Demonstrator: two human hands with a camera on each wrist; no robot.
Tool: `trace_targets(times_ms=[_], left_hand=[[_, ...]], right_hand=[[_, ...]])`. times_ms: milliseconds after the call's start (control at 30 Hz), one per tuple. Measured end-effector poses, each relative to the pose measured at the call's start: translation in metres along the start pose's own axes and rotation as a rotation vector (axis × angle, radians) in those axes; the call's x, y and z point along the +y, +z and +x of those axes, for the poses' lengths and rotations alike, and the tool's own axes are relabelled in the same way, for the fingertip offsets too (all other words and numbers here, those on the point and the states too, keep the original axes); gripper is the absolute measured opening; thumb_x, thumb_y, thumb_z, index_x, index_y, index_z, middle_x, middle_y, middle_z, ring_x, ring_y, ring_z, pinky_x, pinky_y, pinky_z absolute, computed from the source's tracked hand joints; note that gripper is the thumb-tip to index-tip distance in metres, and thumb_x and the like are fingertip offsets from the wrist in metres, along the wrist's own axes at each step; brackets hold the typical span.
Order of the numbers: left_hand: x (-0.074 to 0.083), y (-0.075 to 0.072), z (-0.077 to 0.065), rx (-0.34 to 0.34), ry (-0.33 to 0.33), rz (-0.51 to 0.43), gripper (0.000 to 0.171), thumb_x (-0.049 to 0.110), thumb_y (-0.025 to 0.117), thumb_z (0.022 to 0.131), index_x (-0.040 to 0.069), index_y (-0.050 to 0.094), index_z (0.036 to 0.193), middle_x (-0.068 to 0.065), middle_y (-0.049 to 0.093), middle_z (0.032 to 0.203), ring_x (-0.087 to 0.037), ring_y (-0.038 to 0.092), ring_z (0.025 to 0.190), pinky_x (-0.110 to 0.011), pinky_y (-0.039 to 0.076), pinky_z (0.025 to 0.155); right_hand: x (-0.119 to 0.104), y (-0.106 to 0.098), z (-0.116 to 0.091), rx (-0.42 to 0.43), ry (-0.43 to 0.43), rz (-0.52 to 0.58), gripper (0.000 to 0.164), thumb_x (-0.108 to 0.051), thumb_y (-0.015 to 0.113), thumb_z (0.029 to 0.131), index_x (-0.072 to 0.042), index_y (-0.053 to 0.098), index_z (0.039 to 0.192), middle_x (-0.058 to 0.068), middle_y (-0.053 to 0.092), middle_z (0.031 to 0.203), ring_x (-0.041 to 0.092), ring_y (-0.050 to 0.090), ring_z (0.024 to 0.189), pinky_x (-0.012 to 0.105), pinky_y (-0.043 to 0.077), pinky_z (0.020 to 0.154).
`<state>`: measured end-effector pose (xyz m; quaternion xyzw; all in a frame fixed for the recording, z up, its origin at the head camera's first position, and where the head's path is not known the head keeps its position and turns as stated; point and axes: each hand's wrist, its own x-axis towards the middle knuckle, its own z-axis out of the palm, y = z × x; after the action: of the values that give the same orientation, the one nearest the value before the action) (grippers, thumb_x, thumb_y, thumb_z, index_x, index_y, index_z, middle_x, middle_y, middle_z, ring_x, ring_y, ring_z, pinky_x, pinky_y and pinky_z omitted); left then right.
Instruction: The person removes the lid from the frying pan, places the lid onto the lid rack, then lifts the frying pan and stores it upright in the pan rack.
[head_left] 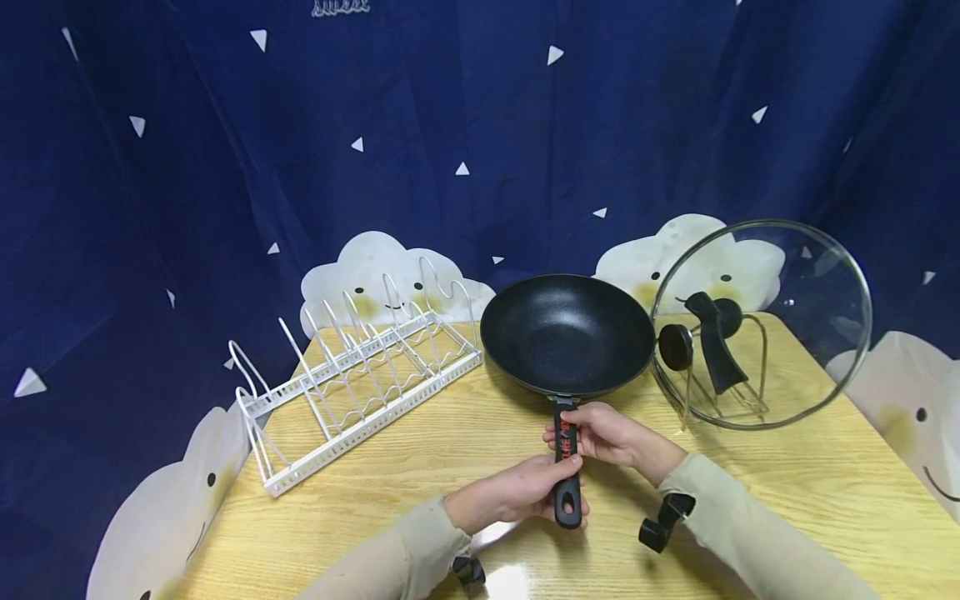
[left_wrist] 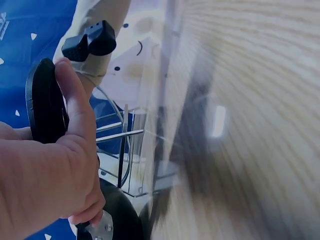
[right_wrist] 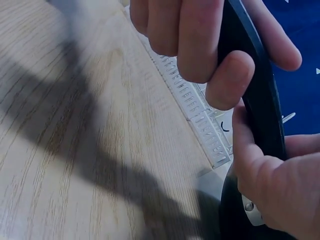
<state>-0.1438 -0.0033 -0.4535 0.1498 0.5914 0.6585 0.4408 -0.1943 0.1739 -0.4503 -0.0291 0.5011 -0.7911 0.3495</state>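
Note:
A black frying pan faces me with its dark inside tilted into sight in the head view. Its long black handle points toward me and carries red lettering and a hanging hole. My left hand grips the handle near its end, thumb on top and fingers beneath. Closer to the pan body, my right hand holds the same handle, thumb over the lettering. Both right-wrist-view sides of the handle have fingers against them. Shadows of hands and pan fall on the wood below.
A white wire dish rack stands on the wooden table at the left. On the right, a large glass lid leans upright in a metal stand. A blue curtain with clouds hangs behind.

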Motion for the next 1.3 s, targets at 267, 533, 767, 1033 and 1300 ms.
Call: trace_targets(times_ms=[267,533,767,1033,1300], left_hand=[[-0.003,0.012,0.004,0.048,0.000,-0.048,0.041,0.040,0.037,0.102,0.002,0.051,0.104,-0.006,0.063,0.077,-0.028,0.068,0.084,-0.034,0.055,0.074],[-0.011,0.023,0.010,0.107,0.041,-0.130,0.039,0.038,0.040,0.101,0.001,0.051,0.104,-0.006,0.063,0.076,-0.022,0.068,0.079,-0.032,0.055,0.073],[-0.015,0.029,0.015,0.116,0.069,-0.238,0.032,0.035,0.042,0.099,0.004,0.050,0.098,-0.005,0.061,0.073,-0.015,0.064,0.067,-0.028,0.053,0.066],[-0.013,0.031,0.019,0.058,-0.010,-0.400,0.027,0.036,0.040,0.100,0.014,0.049,0.088,-0.001,0.058,0.075,-0.011,0.061,0.067,-0.025,0.049,0.067],[-0.013,0.032,0.023,0.054,-0.005,-0.425,0.027,0.037,0.039,0.101,0.015,0.048,0.088,-0.001,0.057,0.077,-0.011,0.059,0.071,-0.025,0.048,0.069]], right_hand=[[-0.001,-0.011,0.000,-0.071,0.008,0.043,0.026,-0.002,0.029,0.100,0.018,0.029,0.117,0.019,0.055,0.102,0.023,0.062,0.093,0.040,0.043,0.097],[-0.002,-0.015,0.000,-0.089,0.032,-0.006,0.024,-0.007,0.029,0.102,0.014,0.030,0.114,0.012,0.055,0.096,0.017,0.061,0.087,0.035,0.048,0.090],[0.003,-0.015,0.007,-0.012,0.035,-0.047,0.022,-0.018,0.036,0.104,0.003,0.040,0.102,0.005,0.055,0.086,0.013,0.060,0.077,0.028,0.052,0.078],[0.003,-0.018,0.011,0.007,0.057,-0.056,0.025,-0.022,0.042,0.102,0.003,0.044,0.100,0.007,0.059,0.084,0.013,0.064,0.075,0.027,0.053,0.077],[0.000,-0.016,0.012,-0.028,0.048,0.057,0.016,-0.010,0.037,0.103,0.001,0.049,0.099,0.010,0.061,0.090,0.017,0.066,0.083,0.031,0.051,0.085]])
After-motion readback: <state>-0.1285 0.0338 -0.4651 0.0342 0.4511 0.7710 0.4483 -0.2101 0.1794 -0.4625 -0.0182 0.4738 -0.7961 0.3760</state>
